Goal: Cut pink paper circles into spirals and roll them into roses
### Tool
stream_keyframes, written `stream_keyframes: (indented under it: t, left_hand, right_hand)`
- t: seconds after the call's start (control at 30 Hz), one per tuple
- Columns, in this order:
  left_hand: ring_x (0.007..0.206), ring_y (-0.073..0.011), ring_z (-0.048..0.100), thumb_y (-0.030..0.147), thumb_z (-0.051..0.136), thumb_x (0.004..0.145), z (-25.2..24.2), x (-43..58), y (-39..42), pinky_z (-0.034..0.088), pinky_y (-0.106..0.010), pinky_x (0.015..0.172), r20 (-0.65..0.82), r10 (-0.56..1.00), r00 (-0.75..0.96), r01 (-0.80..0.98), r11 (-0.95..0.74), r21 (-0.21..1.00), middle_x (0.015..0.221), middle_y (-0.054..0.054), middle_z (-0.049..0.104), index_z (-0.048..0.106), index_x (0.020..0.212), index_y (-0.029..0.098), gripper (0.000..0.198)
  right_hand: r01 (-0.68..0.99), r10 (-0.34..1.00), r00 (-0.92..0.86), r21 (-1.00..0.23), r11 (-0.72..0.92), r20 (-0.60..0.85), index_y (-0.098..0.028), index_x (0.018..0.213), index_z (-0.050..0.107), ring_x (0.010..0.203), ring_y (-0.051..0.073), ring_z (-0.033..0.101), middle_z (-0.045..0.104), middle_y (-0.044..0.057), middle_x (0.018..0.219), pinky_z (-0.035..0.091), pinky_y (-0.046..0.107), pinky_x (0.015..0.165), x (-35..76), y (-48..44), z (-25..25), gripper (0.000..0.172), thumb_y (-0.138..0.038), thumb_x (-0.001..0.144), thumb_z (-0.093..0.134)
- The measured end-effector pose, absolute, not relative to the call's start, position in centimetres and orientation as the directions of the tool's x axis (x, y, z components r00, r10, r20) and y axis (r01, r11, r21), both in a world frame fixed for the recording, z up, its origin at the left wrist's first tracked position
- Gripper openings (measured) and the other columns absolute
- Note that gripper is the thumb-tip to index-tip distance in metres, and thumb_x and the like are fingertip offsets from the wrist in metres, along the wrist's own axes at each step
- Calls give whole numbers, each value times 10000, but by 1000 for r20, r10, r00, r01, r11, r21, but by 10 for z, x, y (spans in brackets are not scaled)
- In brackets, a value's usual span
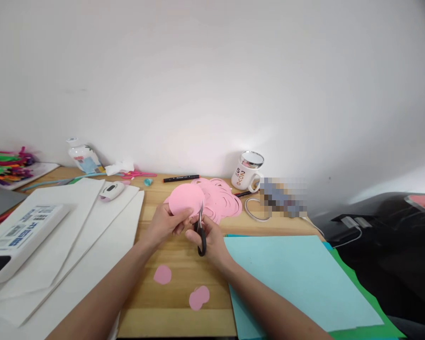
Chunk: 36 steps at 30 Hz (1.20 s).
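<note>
My left hand [165, 223] pinches the lower edge of a round pink paper disc [186, 198] held up over the wooden table [184, 269]. My right hand [208, 241] is closed round the black handles of a pair of scissors [200, 226], whose blades point up into the disc's right edge. Behind the disc lies a pile of pink spiral-cut paper circles [222, 200]. Small pink offcuts [162, 274] [199, 297] lie on the table near my forearms.
Light blue paper [297, 278] on green sheets covers the right. White sheets [74, 226] and a white box [21, 233] lie left. A mug [247, 171], black marker [180, 178], tape ring [255, 210], white gadget [111, 190] and colourful sticks [5, 165] line the back.
</note>
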<state>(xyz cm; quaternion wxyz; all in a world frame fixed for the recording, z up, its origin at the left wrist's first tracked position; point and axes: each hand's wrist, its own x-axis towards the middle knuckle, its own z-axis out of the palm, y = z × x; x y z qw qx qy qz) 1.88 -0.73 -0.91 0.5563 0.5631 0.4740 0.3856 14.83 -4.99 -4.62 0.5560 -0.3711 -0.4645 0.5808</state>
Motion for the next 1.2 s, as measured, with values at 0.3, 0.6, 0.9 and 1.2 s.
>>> stream_keyframes:
  t: [0.3, 0.6, 0.9, 1.2]
  left_hand:
    - [388, -46, 367, 318, 667, 694, -12, 18, -8, 267, -186, 370, -54, 963, 262, 87, 32, 996, 429, 38, 454, 515, 496, 127, 314]
    - [381, -44, 375, 316, 666, 679, -7, 24, -12, 279, -181, 357, -64, 964, 258, 57, 51, 997, 457, 12, 516, 549, 508, 116, 289]
    - [355, -49, 376, 368, 661, 679, -11, 21, -9, 288, -177, 349, -44, 968, 245, 120, 15, 993, 394, 24, 477, 540, 455, 127, 351]
    - [354, -43, 379, 346, 689, 662, -17, 20, -5, 282, -162, 334, -64, 976, 206, 58, 53, 997, 403, 31, 483, 529, 457, 136, 334]
  right_hand:
    - [-261, 991, -90, -962, 74, 101, -208, 844, 486, 566, 109, 419, 505, -44, 662, 316, 228, 511, 153, -50, -43, 387, -404, 624, 737]
    - [-263, 987, -82, -958, 112, 138, -206, 809, 490, 623, 125, 432, 495, -26, 685, 356, 248, 583, 151, -53, -40, 326, -437, 686, 683]
    - [-283, 991, -113, -959, 31, 65, -215, 848, 479, 573, 118, 439, 466, -42, 636, 345, 243, 535, 153, -51, -49, 305, -395, 688, 668]
    - [-281, 994, -88, -956, -80, -58, -204, 755, 494, 425, 91, 426, 463, -87, 464, 350, 224, 441, 153, -50, -48, 199, -278, 643, 641]
